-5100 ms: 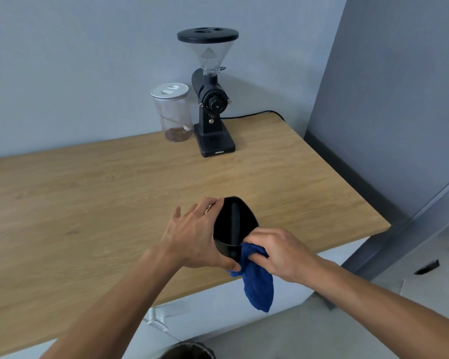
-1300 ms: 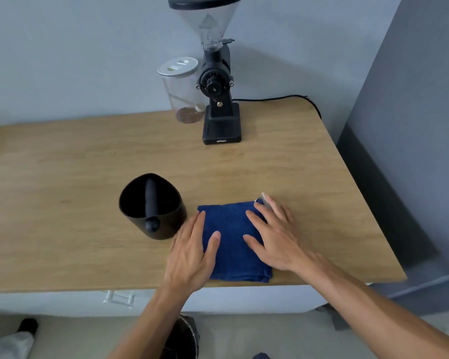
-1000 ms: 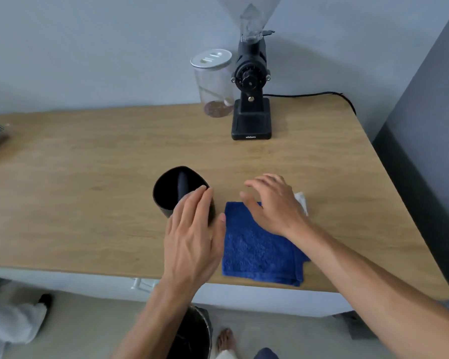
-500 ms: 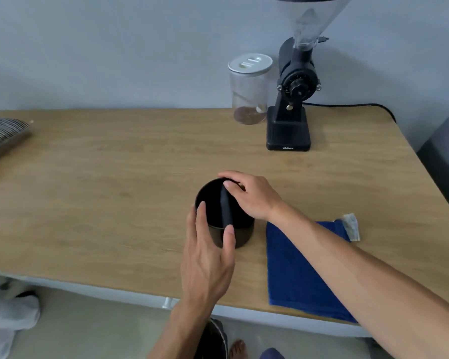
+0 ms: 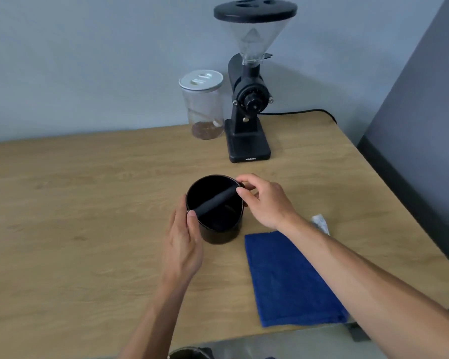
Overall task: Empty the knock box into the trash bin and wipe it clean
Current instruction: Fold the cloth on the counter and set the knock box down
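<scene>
both hands on the upright knock box, cloth laid flat beside it

we see the black knock box standing upright on the wooden table, near the middle of the view, its opening facing up. its knock bar runs slantwise across the opening, from the near left rim to the far right rim. the inside looks dark; we cannot tell whether any residue is left in it.

the left hand lies against the near left wall of the box, fingers together and thumb tip resting at the rim by the lower end of the bar. the hand cups the wall loosely and does not close fully around it. the right hand reaches in from the right, with thumb and forefinger pinching the far right rim where the upper end of the bar meets it.

the blue cloth lies flat on the table just to the right of the box and nearer the front edge, partly under the right forearm. neither hand touches it. a small white tag shows at its far right corner.

at the back of the table stand 1 black coffee grinder and, just left of it, 1 clear jar with a white lid. at the bottom edge, below the table front, we see the dark rim of the trash bin.
</scene>
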